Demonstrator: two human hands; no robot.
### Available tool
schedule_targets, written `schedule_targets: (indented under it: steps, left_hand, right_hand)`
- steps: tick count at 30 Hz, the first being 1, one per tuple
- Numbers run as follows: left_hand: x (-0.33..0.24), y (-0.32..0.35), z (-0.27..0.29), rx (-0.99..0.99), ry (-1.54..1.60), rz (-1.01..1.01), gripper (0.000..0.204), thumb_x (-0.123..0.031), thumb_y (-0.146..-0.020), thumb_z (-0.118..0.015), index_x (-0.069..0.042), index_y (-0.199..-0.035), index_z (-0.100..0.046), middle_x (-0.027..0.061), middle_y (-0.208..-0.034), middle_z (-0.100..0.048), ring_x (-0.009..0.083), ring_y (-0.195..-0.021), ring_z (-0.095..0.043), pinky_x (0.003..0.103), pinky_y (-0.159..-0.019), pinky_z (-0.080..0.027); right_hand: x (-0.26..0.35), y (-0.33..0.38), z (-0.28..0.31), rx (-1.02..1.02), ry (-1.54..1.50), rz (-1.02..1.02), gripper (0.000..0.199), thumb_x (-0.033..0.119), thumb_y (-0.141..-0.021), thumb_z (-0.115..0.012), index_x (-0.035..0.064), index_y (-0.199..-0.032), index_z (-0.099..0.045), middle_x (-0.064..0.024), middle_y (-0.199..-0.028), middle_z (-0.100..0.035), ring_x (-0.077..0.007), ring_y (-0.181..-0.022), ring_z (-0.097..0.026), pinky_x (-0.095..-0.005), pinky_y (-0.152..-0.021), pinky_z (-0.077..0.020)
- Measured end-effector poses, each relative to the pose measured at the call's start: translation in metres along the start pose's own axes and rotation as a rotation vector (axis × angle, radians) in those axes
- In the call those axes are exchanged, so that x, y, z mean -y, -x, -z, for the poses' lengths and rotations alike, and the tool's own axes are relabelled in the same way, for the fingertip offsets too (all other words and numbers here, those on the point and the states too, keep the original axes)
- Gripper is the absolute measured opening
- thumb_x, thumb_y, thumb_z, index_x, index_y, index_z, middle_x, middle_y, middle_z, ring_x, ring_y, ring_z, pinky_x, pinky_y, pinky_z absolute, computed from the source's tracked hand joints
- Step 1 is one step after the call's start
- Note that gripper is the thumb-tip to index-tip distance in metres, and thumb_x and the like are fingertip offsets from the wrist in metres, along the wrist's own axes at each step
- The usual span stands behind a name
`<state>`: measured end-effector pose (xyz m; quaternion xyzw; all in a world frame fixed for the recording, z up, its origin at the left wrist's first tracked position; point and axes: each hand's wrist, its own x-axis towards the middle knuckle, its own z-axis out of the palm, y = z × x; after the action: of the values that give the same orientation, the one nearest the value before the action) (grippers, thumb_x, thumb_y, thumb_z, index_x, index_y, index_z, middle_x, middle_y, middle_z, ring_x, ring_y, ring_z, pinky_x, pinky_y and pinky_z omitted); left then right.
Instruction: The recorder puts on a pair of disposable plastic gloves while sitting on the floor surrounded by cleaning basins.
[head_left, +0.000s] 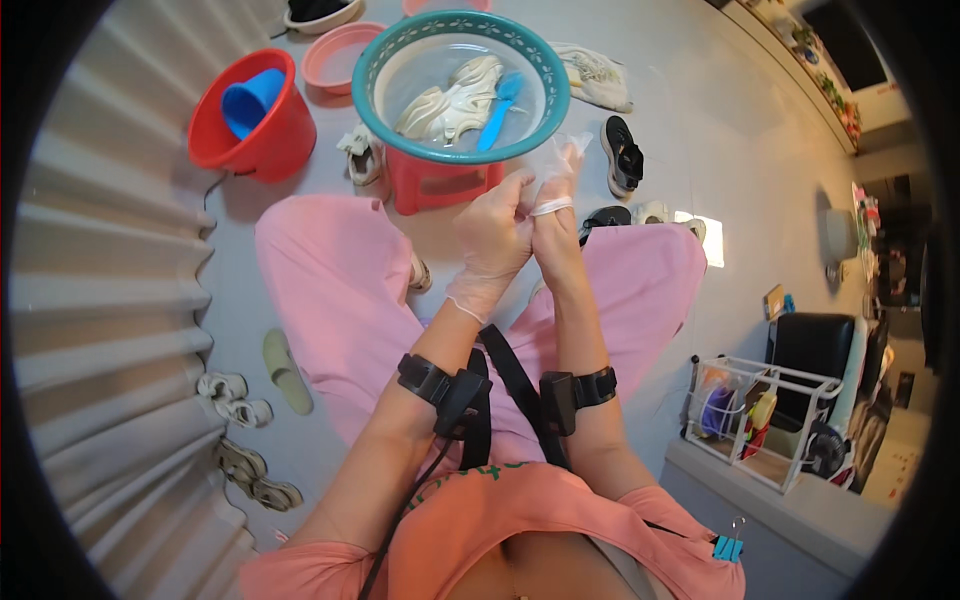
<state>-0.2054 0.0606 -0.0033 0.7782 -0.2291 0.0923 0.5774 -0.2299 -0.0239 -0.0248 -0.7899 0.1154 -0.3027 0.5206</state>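
Note:
My left hand (493,228), in a thin clear glove, is closed on the edge of a second clear glove (574,150). That second glove is partly on my right hand (556,228), its cuff bunched in a white band around the hand. The right fingers point forward inside the thin film and look stretched out; their tips are hard to make out. Just beyond my hands, a teal-rimmed basin (450,154) stands on a red stool (440,185). White shoes (445,112) and a blue brush (501,110) lie in its water.
Left of the basin is a red bucket (292,130) holding a blue scoop (252,102). A pink basin (338,58) sits behind. A dark shoe (622,158) and a white cloth (597,78) lie to the right. A white rack (760,375) stands at the lower right.

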Motion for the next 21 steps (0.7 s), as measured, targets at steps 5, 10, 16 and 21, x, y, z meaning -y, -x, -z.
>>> schedule_targets:
  steps: [5, 10, 16, 21]
  left_hand:
    - [0.006, -0.013, -0.003, -0.099, -0.328, -0.385, 0.021, -0.016, -0.078, -0.065, -0.012, -0.097, -0.068, 0.0035, -0.063, -0.061, 0.022, -0.056, -0.062, 0.035, -0.05, -0.046]
    - [0.014, -0.012, -0.003, -0.067, -0.444, -0.536, 0.015, -0.013, -0.078, -0.064, -0.011, -0.093, -0.067, 0.0015, -0.057, -0.056, 0.0193, -0.052, -0.058, 0.034, -0.046, -0.044]
    - [0.029, -0.01, 0.001, -0.019, -0.494, -0.551, 0.012, -0.011, -0.078, -0.062, -0.011, -0.089, -0.066, 0.003, -0.058, -0.057, 0.0208, -0.051, -0.059, 0.035, -0.046, -0.045]
    - [0.038, 0.0, 0.002, 0.076, -0.48, -0.466, 0.005, -0.011, -0.08, -0.062, -0.012, -0.084, -0.065, 0.006, -0.059, -0.059, 0.024, -0.053, -0.061, 0.037, -0.048, -0.046]
  right_hand:
    - [-0.008, -0.002, -0.006, -0.164, -0.443, -0.361, 0.04, 0.019, -0.101, -0.045, -0.0041, -0.134, -0.046, -0.0136, -0.127, -0.049, -0.019, -0.107, -0.053, -0.0312, -0.092, -0.0442]
    - [-0.006, -0.009, -0.015, -0.353, -0.556, -0.439, 0.033, 0.021, -0.1, -0.047, -0.0035, -0.117, -0.06, -0.006, -0.106, -0.06, -0.0116, -0.093, -0.055, -0.0264, -0.08, -0.0452]
    - [-0.028, -0.015, -0.024, -0.113, -0.667, -0.728, 0.051, 0.044, -0.102, -0.042, -0.0028, -0.114, -0.058, -0.0092, -0.106, -0.063, -0.0155, -0.093, -0.06, -0.0282, -0.083, -0.0484]
    - [-0.045, -0.008, -0.032, -0.058, -0.819, -0.906, 0.05, 0.048, -0.103, -0.035, 0.0097, -0.131, -0.051, -0.0032, -0.09, -0.063, -0.0107, -0.086, -0.059, -0.0268, -0.071, -0.0501]
